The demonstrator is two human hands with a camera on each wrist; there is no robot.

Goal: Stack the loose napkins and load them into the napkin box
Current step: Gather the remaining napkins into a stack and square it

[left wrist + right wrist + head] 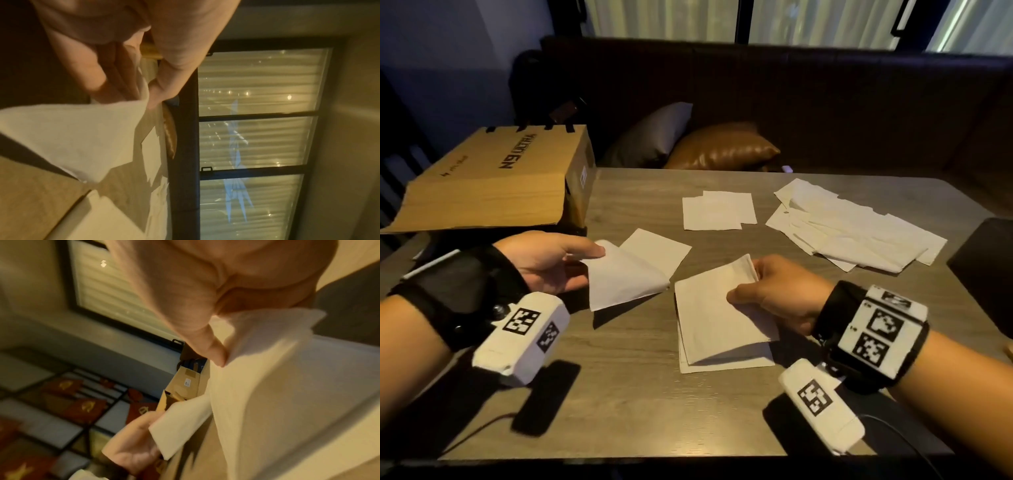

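Grey table (640, 404): left hand (544, 260) pinches a napkin (626, 274); right hand (777, 294) grips a napkin stack (715, 329).

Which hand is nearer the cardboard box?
Left. The left hand holds a napkin just beside the cardboard box; the right hand holds the napkin stack farther away.

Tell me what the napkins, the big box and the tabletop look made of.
Napkins: thin matte tissue paper; they bend limply where held.
Box: plain brown corrugated cardboard, matte, with printed lettering and a creased flap.
Tabletop: grey wood grain, probably laminate rather than solid wood; low sheen.
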